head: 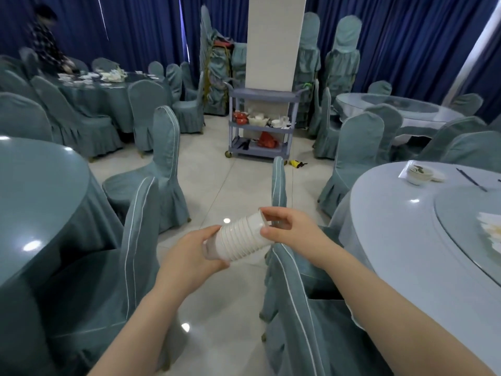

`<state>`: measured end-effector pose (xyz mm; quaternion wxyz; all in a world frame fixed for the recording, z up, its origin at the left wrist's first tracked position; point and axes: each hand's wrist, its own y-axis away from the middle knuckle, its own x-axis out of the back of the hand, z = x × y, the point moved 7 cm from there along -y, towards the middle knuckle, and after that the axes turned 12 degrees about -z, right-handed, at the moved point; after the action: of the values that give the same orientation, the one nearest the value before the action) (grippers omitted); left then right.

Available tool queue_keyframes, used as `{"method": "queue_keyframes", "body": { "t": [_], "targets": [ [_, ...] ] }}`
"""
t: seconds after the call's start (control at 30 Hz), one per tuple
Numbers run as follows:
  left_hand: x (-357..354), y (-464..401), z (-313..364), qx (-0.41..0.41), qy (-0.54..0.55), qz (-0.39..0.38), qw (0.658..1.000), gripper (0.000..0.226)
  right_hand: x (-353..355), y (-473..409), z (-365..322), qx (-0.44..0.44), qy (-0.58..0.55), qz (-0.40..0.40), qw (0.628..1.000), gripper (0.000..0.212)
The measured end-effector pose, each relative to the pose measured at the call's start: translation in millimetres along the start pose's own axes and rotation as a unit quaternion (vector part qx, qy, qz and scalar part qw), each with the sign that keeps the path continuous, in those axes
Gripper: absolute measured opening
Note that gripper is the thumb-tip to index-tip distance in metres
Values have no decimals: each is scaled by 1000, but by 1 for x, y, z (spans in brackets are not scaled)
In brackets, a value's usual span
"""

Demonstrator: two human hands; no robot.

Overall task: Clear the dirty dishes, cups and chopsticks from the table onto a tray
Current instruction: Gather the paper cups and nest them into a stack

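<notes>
Left hand (193, 252): gripping the base of the cup stack (238, 238).
Right hand (288, 226): fingers pinching the stack's rim.
Table (393, 213): carrying a bowl (418, 175).

text: none readable | labels: none - signs: none - numbers: 0 seen

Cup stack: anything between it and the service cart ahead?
Nothing visible blocks it. Both hands, left and right, hold the cup stack; open floor runs between the covered chairs to the cart.
</notes>
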<state>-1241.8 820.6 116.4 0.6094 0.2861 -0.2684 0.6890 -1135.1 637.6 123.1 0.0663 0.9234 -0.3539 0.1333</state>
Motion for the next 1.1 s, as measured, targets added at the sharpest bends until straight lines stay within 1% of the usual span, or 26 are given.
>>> {"method": "queue_keyframes", "body": {
  "t": [0.07,0.17,0.23,0.33,0.4,0.47,0.57,0.63,0.77,0.87,0.97,1.1],
  "targets": [
    [11,-35,-11,2,-16,-7,1000,65,9,-35,2,3,-6,-22,1000,51],
    [25,-95,-17,-12,-51,-21,998,56,26,-87,4,8,25,-47,999,61],
    [30,-137,-16,-23,-57,-27,998,52,44,-116,7,13,19,-44,999,62],
    [25,-194,-12,-39,-59,-51,996,55,77,-145,15,5,16,-38,999,63],
    [16,-228,-7,-53,-51,-78,994,53,100,-155,23,-9,17,-14,1000,65],
    [4,-262,4,-72,-28,-101,992,50,125,-158,34,-23,21,27,999,72],
    [-20,-312,25,-104,10,-134,986,53,166,-157,54,-39,10,116,992,75],
    [-35,-347,34,-118,36,-145,982,58,192,-160,66,-47,-15,170,984,68],
    [-60,-413,33,-129,76,-176,973,63,229,-189,93,-61,-83,219,970,56],
    [-61,-467,13,-97,121,-173,973,62,249,-238,114,-51,-177,218,958,49],
    [-48,-528,-18,-76,152,-169,971,51,262,-306,134,-36,-273,205,939,51],
    [-12,-610,-59,-54,191,-162,967,44,275,-419,145,-35,-295,175,939,53]
  ]
}}
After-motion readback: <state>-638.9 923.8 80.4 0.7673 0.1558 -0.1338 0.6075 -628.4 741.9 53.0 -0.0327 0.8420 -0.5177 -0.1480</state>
